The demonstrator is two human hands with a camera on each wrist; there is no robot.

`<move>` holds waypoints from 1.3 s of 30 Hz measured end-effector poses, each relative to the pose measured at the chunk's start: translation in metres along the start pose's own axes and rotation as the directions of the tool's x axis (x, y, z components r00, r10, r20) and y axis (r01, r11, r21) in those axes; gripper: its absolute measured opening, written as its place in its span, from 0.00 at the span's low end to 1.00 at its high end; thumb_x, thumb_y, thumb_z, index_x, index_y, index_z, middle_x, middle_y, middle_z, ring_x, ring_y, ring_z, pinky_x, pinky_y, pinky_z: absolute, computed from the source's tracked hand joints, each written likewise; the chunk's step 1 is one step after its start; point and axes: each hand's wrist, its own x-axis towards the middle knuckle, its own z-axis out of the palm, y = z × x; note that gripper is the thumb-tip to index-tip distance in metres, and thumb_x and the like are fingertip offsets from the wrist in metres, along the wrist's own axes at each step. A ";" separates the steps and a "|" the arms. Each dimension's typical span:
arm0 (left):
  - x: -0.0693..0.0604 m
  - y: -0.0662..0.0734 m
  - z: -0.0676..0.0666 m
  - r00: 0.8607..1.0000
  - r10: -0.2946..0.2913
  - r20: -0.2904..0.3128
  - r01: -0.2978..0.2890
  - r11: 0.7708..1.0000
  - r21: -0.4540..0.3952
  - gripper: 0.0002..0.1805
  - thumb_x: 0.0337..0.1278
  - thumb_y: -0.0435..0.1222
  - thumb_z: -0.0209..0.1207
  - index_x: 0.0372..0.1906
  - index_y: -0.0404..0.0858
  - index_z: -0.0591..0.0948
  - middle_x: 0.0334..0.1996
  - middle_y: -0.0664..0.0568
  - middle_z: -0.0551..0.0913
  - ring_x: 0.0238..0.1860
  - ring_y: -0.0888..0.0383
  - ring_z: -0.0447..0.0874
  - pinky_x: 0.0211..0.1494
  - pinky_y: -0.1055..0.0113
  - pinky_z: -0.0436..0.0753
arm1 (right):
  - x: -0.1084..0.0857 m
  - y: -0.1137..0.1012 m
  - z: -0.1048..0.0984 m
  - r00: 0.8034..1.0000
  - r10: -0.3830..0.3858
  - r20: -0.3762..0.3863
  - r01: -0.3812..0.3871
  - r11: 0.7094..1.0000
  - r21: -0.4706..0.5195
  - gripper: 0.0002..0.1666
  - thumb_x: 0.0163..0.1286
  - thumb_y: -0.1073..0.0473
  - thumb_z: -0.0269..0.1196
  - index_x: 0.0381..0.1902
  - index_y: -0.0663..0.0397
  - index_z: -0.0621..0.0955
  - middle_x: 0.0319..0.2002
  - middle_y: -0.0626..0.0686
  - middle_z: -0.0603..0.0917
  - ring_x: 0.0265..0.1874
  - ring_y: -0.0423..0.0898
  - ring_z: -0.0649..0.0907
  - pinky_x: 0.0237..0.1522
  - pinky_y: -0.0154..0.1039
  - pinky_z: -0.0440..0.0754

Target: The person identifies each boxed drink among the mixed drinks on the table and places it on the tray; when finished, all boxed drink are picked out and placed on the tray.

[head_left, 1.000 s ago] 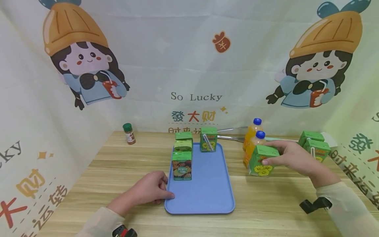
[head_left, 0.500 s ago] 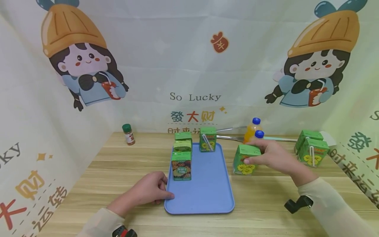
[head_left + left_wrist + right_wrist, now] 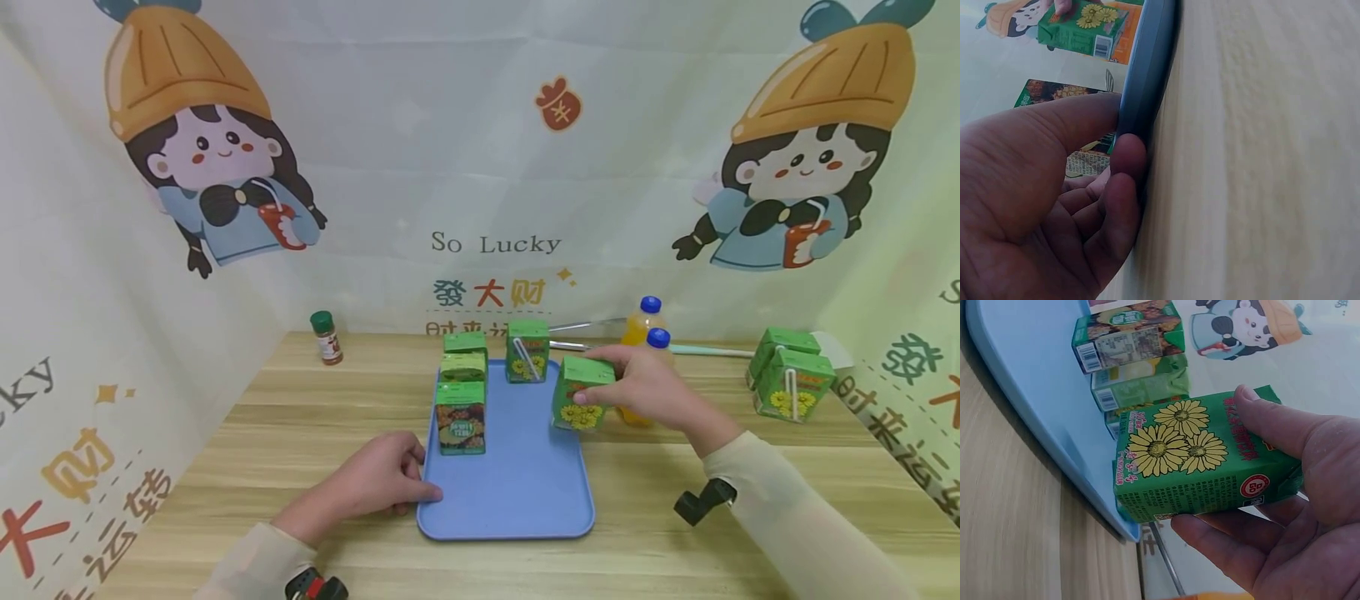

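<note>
My right hand (image 3: 647,387) grips a green drink carton (image 3: 579,400) printed with yellow flowers, thumb on one face and fingers on another. That carton is upright over the right side of the blue tray (image 3: 517,492); whether it touches the tray I cannot tell. My left hand (image 3: 378,473) pinches the tray's left rim, thumb on top and curled fingers against the outside, as the left wrist view shows. Several cartons stand on the tray: a brown-and-green carton (image 3: 461,421) in front, others lined up behind it, and a flowered carton (image 3: 527,354) at the back right corner.
Two orange-juice bottles (image 3: 643,322) with blue caps stand behind my right hand, partly hidden. Two more flowered cartons (image 3: 795,387) are at the far right. A green-capped spice jar (image 3: 327,338) stands at the back left. Metal utensils and a pale green handle (image 3: 708,351) lie along the back.
My right hand has carried the flowered carton leftward, from in front of the bottles to over the tray's right side. My left hand has stayed on the tray rim.
</note>
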 end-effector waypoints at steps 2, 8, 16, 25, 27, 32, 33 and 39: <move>0.000 0.000 0.000 1.000 0.003 -0.001 -0.003 1.000 -0.002 0.27 0.59 0.41 0.83 0.52 0.30 0.81 0.25 0.52 0.86 0.20 0.55 0.84 0.26 0.61 0.83 | 0.005 0.001 0.004 1.000 0.008 -0.003 -0.008 1.000 0.004 0.42 0.65 0.49 0.84 0.71 0.59 0.84 0.42 0.54 0.92 0.37 0.50 0.86 0.36 0.42 0.84; 0.001 0.000 0.000 1.000 0.017 0.008 -0.017 1.000 -0.009 0.28 0.59 0.41 0.83 0.52 0.30 0.81 0.24 0.53 0.86 0.20 0.56 0.84 0.26 0.61 0.82 | 0.016 0.002 0.014 1.000 0.028 -0.001 -0.027 0.999 0.038 0.39 0.66 0.50 0.84 0.70 0.56 0.85 0.49 0.55 0.93 0.44 0.50 0.89 0.45 0.44 0.86; 0.000 0.000 -0.001 1.000 0.022 0.014 -0.021 1.000 -0.014 0.29 0.59 0.41 0.83 0.53 0.29 0.81 0.24 0.53 0.87 0.20 0.56 0.84 0.26 0.62 0.82 | 0.031 0.003 0.024 1.000 0.021 -0.007 -0.021 0.999 0.026 0.41 0.66 0.48 0.84 0.72 0.56 0.84 0.49 0.53 0.93 0.44 0.50 0.88 0.47 0.45 0.87; -0.002 -0.001 -0.001 0.999 0.029 0.020 -0.028 0.999 -0.044 0.31 0.59 0.42 0.83 0.55 0.28 0.80 0.26 0.53 0.88 0.22 0.55 0.86 0.28 0.61 0.83 | 0.042 0.004 0.033 0.999 0.041 0.010 -0.041 0.998 0.046 0.42 0.66 0.46 0.84 0.73 0.53 0.84 0.55 0.55 0.91 0.48 0.52 0.88 0.51 0.47 0.89; -0.002 -0.003 -0.002 0.999 0.030 0.024 -0.029 0.998 -0.054 0.32 0.59 0.42 0.84 0.56 0.27 0.80 0.27 0.53 0.88 0.22 0.55 0.86 0.28 0.61 0.84 | 0.045 0.003 0.035 0.999 0.049 0.013 -0.049 0.998 0.049 0.42 0.66 0.45 0.84 0.73 0.52 0.84 0.57 0.55 0.91 0.49 0.53 0.88 0.52 0.48 0.89; -0.003 -0.008 -0.003 0.999 0.038 0.032 -0.035 0.993 -0.108 0.36 0.59 0.41 0.84 0.61 0.23 0.80 0.29 0.52 0.89 0.24 0.54 0.88 0.29 0.60 0.86 | 0.049 0.001 0.038 0.998 0.056 0.016 -0.057 0.997 0.057 0.40 0.66 0.45 0.84 0.72 0.51 0.85 0.59 0.56 0.90 0.51 0.54 0.87 0.53 0.50 0.89; -0.003 -0.009 -0.004 0.998 0.042 0.035 -0.038 0.992 -0.122 0.36 0.59 0.40 0.84 0.62 0.22 0.79 0.29 0.52 0.89 0.25 0.54 0.88 0.29 0.60 0.87 | 0.050 0.001 0.038 0.998 0.056 0.018 -0.057 0.997 0.056 0.40 0.66 0.45 0.83 0.72 0.50 0.85 0.60 0.55 0.90 0.51 0.54 0.87 0.54 0.50 0.89; -0.004 -0.011 -0.005 0.998 0.055 0.045 -0.046 0.985 -0.169 0.36 0.60 0.39 0.83 0.63 0.21 0.80 0.29 0.51 0.90 0.26 0.54 0.89 0.30 0.59 0.89 | 0.055 0.004 0.042 0.998 0.055 0.023 -0.056 0.997 0.053 0.38 0.66 0.43 0.83 0.71 0.47 0.85 0.60 0.52 0.89 0.52 0.53 0.88 0.55 0.52 0.89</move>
